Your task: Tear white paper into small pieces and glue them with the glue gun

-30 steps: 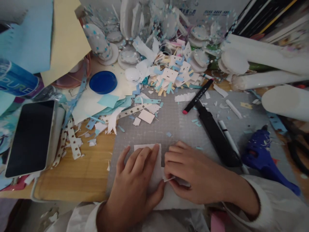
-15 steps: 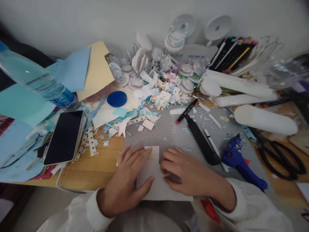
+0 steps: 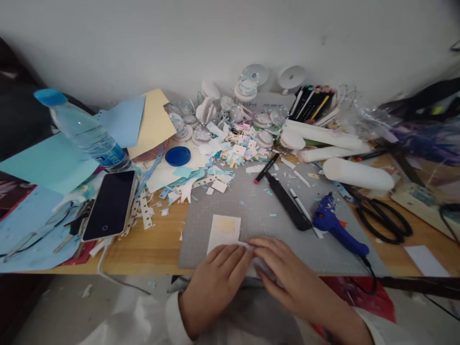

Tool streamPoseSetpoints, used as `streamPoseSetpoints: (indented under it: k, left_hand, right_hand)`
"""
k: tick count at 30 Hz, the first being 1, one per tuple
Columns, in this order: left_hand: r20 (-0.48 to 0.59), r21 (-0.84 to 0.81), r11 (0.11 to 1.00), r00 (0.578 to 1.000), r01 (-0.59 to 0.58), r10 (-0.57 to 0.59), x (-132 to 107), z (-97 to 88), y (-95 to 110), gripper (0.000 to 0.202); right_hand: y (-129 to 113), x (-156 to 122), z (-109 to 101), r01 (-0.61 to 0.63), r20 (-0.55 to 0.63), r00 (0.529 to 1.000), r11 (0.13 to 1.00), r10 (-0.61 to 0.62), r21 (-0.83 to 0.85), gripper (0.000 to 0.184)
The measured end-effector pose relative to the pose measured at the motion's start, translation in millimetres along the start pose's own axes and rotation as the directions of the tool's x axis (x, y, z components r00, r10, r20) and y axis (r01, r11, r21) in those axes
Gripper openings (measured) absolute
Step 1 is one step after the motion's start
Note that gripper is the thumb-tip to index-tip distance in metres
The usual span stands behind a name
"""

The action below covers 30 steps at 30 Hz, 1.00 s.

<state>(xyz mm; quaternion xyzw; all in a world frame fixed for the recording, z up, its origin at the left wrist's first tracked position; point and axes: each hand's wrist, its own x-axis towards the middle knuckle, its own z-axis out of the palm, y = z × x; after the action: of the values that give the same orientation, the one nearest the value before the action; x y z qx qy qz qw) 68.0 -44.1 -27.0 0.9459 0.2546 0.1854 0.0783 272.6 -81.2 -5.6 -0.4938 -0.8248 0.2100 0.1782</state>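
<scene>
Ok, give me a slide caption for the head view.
Left hand on white paper, right hand alongside, glue gun and scissors to the right.

- Wall point(image 3: 215, 38): plain, pale grey, behind the worktop; faint mark point(image 3: 324, 39) at upper right.
- Worktop: light brown wood point(image 3: 154, 249), grain visible, front edge roughly level.
- Floor point(image 3: 125, 282): pale grey, seen below front edge; small scraps point(image 3: 87, 290) at left.
- Light: dim, diffuse, soft shadows.
- Far left: dark shape point(image 3: 21, 120) against wall, identity unclear.
</scene>
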Motion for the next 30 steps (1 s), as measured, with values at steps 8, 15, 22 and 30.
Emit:
streamPoseSetpoints:
  k: [8, 15, 22, 30]
  left_hand:
    - [0.103, -0.052, 0.977, 0.972, -0.207, 0.212, 0.6, -20.5, -23.2, 0.022]
    - [0.220, -0.131, 0.952, 0.929, -0.275, 0.299, -1.8, -46.8, -67.0, 0.019]
    - [0.270, -0.160, 0.979, 0.948, -0.129, 0.169, -9.0, -67.8, -78.8, 0.038]
    - [0.175, -0.146, 0.987, 0.984, 0.072, -0.046, 12.7, -57.2, -51.5, 0.018]
  right_hand:
    - [25.9, 19.0, -15.5, 0.100, -0.166, 0.981, 0.995, -0.103, -0.030, 0.032]
    - [20.0, 40.0, 1.3, 0.228, 0.077, 0.973, 0.964, -0.219, -0.138, 0.047]
    - [5.7, 26.1, 14.4, 0.133, 0.003, 0.991, 0.962, -0.136, -0.240, 0.047]
    - [3.0, 23.7, 22.1, 0.104, 0.049, 0.994, 0.950, -0.094, -0.295, 0.055]
